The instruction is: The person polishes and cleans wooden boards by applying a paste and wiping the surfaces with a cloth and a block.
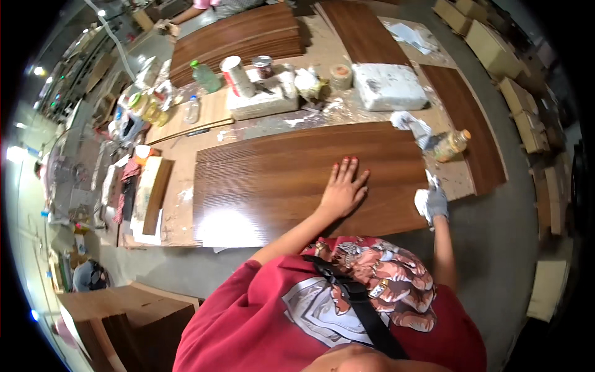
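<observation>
A dark brown wood-grain panel point(279, 180) lies flat on the worktable in front of me, with light glaring off its near left corner. My left hand point(342, 191) is bare and rests palm down on the panel right of its middle, fingers spread. At the panel's right edge, my right hand point(437, 203) wears a grey glove. Its fingers are closed on a white cloth point(423, 203) pressed against that edge. Just beyond, a clear plastic bottle with an orange cap point(452, 146) lies tilted near a crumpled white rag point(414, 127).
Behind the panel stand a white wrapped block point(390, 88), a tape roll point(341, 77), a white canister point(238, 77) and a green-capped bottle point(206, 78). Stacked brown panels point(238, 40) lie farther back, beside a person's arm point(186, 15). A wooden block point(152, 192) sits left. Cartons point(493, 49) line the right.
</observation>
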Motion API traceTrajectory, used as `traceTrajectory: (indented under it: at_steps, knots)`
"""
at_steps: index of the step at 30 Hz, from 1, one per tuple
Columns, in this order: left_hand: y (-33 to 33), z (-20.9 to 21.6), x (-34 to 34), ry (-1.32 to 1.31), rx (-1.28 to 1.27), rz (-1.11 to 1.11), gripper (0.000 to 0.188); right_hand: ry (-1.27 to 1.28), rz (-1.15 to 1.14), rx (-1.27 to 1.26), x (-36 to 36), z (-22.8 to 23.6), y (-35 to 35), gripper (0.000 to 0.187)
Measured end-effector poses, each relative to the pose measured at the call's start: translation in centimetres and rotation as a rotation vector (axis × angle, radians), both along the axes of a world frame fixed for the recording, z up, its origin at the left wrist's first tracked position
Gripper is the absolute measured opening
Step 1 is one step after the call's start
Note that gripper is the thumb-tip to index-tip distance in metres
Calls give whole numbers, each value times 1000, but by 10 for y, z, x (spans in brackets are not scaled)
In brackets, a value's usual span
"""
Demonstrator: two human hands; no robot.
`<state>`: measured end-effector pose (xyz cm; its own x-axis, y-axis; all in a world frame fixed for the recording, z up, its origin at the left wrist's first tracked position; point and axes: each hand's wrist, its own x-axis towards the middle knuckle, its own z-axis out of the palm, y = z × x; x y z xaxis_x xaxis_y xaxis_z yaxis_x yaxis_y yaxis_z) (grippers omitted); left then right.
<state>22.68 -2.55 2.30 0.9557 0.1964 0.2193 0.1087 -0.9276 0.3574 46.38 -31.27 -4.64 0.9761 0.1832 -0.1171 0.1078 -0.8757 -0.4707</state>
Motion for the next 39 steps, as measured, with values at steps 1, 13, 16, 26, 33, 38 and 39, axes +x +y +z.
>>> traceTrajectory:
  at_steps: [1,13,16,26,33,38,39]
  knots:
    - [-4,3,6,7,-14,-59,53,201,-34,6,42,-61,-59,46]
    - [-1,19,2,-41,-93,-11,50,-90,432,330,-21,70,20,37]
    - [11,8,-5,-182,-547,101,49,-494,806,-228,-109,76,111,48]
    - [17,20,-60,-257,-839,116,50,-588,596,-462,-32,60,171,51]
    - [5,63,-139,164,-228,-52,64,-563,864,71,-84,70,156,48]
    - [15,50,-162,195,-203,-186,77,-253,1119,248,-174,81,185,44]
    - [17,51,-161,175,-191,-200,80,67,928,343,-177,98,182,46]
